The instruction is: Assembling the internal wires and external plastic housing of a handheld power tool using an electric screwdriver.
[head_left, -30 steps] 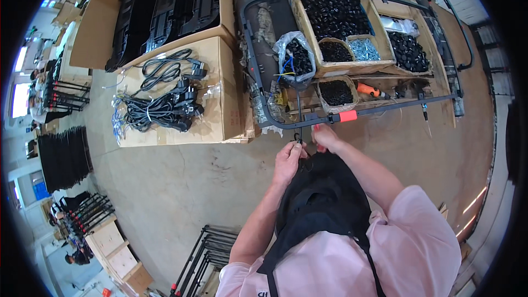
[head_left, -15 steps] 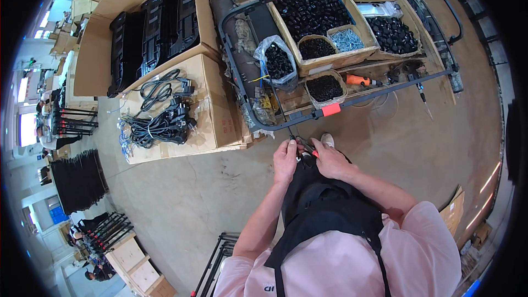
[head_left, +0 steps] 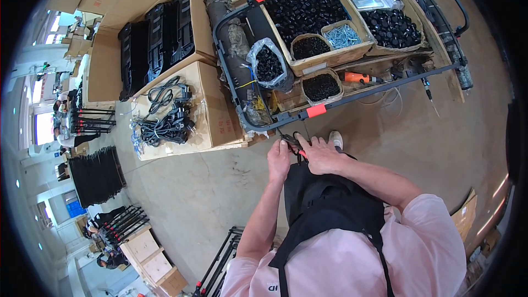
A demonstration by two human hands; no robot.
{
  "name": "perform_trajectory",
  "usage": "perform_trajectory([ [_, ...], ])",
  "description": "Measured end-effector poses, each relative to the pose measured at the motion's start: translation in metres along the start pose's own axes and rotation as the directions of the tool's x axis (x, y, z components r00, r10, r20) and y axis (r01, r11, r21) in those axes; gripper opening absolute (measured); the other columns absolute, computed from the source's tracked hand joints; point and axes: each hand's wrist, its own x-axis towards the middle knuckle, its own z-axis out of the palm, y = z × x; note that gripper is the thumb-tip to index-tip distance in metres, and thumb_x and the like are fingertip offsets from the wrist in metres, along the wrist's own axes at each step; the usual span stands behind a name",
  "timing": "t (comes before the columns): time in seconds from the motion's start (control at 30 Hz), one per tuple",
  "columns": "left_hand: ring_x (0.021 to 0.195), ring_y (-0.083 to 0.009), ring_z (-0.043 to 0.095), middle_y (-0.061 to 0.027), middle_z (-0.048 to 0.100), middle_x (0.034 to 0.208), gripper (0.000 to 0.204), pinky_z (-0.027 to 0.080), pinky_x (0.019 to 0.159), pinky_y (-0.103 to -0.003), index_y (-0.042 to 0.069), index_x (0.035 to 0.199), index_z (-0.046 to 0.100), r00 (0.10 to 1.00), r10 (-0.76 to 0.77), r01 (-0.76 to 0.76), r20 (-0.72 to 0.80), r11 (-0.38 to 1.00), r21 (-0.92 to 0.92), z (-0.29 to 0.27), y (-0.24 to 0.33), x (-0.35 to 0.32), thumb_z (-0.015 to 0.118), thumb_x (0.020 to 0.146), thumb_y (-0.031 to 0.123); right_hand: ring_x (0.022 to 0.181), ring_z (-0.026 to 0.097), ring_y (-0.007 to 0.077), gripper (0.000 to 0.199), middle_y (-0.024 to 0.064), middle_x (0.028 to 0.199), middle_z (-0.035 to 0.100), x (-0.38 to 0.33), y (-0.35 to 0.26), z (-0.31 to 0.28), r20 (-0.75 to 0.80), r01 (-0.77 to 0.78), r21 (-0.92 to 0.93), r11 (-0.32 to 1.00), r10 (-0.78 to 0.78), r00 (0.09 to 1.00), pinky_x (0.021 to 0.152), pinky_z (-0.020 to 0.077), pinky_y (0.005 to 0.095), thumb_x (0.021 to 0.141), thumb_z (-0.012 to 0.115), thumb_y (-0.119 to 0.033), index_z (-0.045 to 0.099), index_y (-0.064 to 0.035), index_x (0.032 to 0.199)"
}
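My left hand [head_left: 279,159] is closed with its thumb and fingers pinched at a thin dark cord [head_left: 280,131] below the near bar of a black tubular frame [head_left: 224,60]. Beside it, my right hand [head_left: 323,155] is closed around a red-handled tool like pliers [head_left: 302,153], its dark head close to the left fingertips. The fingers partly hide the tool and the end of the cord. A red clip [head_left: 316,111] sits on the frame's near bar, just beyond my hands.
Inside the frame stand a wooden box of black caps [head_left: 301,8], a bag of black parts [head_left: 268,65], a small tub of black pieces [head_left: 322,87] and an orange power tool [head_left: 356,77]. Left, coiled power cords [head_left: 159,131] lie on a carton [head_left: 220,122].
My right hand has turned flatter over the red-handled tool, and its fingers reach farther forward. Both hands stay close together. The whole view has shifted slightly.
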Motion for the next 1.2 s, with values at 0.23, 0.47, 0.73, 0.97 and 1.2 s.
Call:
perform_trajectory([
  [0.23,0.096,-0.0172,0.071,-0.0080,0.074,0.107,0.030,0.059,0.090,-0.035,0.000,0.122,0.064,0.996,0.034,-0.036,0.076,0.999,0.024,-0.010,-0.003,0.006,0.044,0.117,0.022,0.119,0.062,0.0474,0.096,0.0312,0.128,0.058,-0.015,0.006,0.007,-0.163,0.120,0.103,0.987,-0.103,0.981,0.098,0.0522,0.0557,0.086,0.070,-0.016,0.024,-0.0150,0.170],
  [0.47,0.092,-0.0323,0.072,-0.0148,0.076,0.091,0.026,0.055,0.084,-0.044,0.002,0.097,0.072,0.957,0.270,-0.248,0.106,0.572,0.782,-0.036,0.103,0.024,0.062,0.105,0.025,0.087,0.069,0.0473,0.086,0.0294,0.110,0.061,-0.026,-0.004,0.036,-0.469,0.136,-0.013,0.991,-0.127,0.874,0.076,0.0582,0.0551,0.089,0.070,-0.015,0.035,-0.0236,0.167],
  [0.73,0.085,-0.0392,0.068,-0.0198,0.073,0.081,0.034,0.045,0.083,-0.047,0.004,0.085,0.071,0.652,0.436,-0.638,0.621,-0.127,0.759,-0.049,0.117,0.106,0.064,0.100,0.033,0.081,0.069,0.0403,0.084,0.0225,0.103,0.058,-0.010,-0.073,0.073,-0.639,-0.083,0.000,0.997,0.064,0.767,0.067,0.0594,0.0485,0.088,0.069,-0.009,0.041,-0.0321,0.164],
  [0.97,0.081,-0.0495,0.073,-0.0285,0.073,0.084,0.043,0.056,0.076,-0.061,0.006,0.093,0.065,0.799,0.379,-0.527,0.467,0.066,0.847,-0.045,0.105,0.110,0.046,0.110,0.041,0.081,0.069,0.0364,0.082,0.0204,0.102,0.057,0.007,-0.101,0.092,-0.715,-0.239,-0.001,0.971,0.166,0.679,0.063,0.0591,0.0442,0.089,0.070,-0.011,0.043,-0.0315,0.163],
  [1.2,0.084,-0.0495,0.073,-0.0283,0.074,0.087,0.044,0.056,0.079,-0.060,0.005,0.093,0.068,0.840,0.394,-0.460,0.373,0.151,0.875,-0.037,0.106,0.112,0.047,0.109,0.040,0.082,0.069,0.0381,0.079,0.0210,0.103,0.057,0.028,-0.134,0.102,-0.764,-0.382,0.041,0.923,0.275,0.583,0.065,0.0602,0.0449,0.090,0.072,-0.016,0.043,-0.0288,0.163],
])
